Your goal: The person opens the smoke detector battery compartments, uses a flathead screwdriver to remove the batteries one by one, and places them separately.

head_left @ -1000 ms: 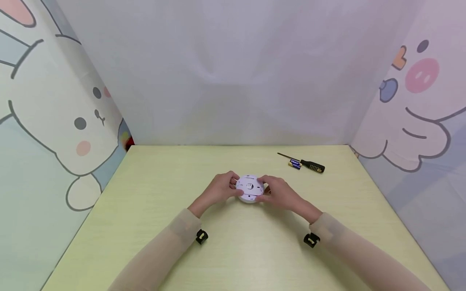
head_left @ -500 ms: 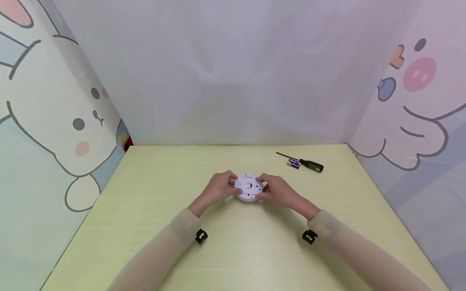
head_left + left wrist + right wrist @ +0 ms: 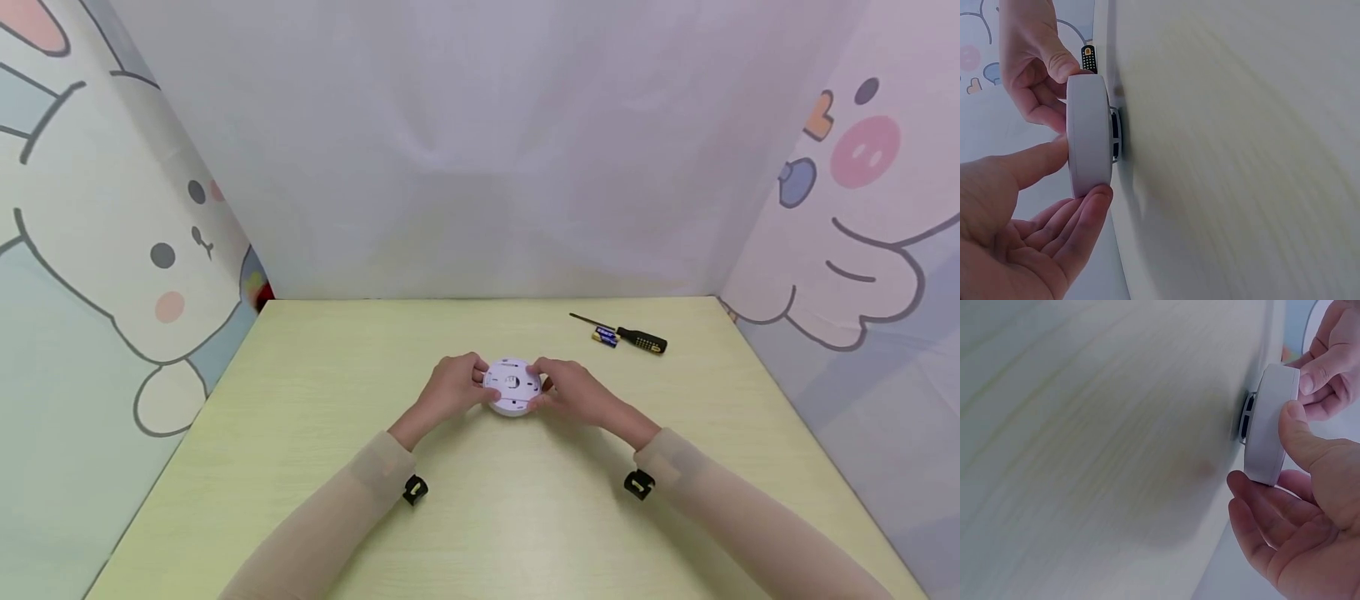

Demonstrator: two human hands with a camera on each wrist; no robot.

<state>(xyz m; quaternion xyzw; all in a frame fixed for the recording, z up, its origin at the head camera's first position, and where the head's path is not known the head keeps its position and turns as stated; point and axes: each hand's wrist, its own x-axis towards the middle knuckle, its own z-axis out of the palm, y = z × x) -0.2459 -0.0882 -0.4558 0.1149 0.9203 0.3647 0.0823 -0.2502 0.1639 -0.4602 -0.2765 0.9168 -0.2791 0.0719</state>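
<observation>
A white round smoke detector [image 3: 513, 407] is held between both hands near the middle of the table, its flat, marked back facing up. From the left, my left hand [image 3: 450, 387] grips its edge, with the thumb on the back face and fingertips at the rim. My right hand [image 3: 576, 392] grips the opposite edge in the same manner. The dark, slotted vent [image 3: 1116, 134] on its underside points to the tabletop and sits close over it in the left wrist view. In the right wrist view, the right thumb [image 3: 1300, 428] presses the back face.
Beyond the right hand, a black-handled screwdriver [image 3: 642, 341] lies on the pale wooden table [image 3: 345, 517], its shaft pointing left. Blue and gold batteries [image 3: 606, 337] lie beside it. Fabric walls with cartoon animals enclose the back and both sides.
Both hands keep their grip on the smoke detector. A dark slit across the front of its back face has thinned since a second ago. The head view has shifted slightly.
</observation>
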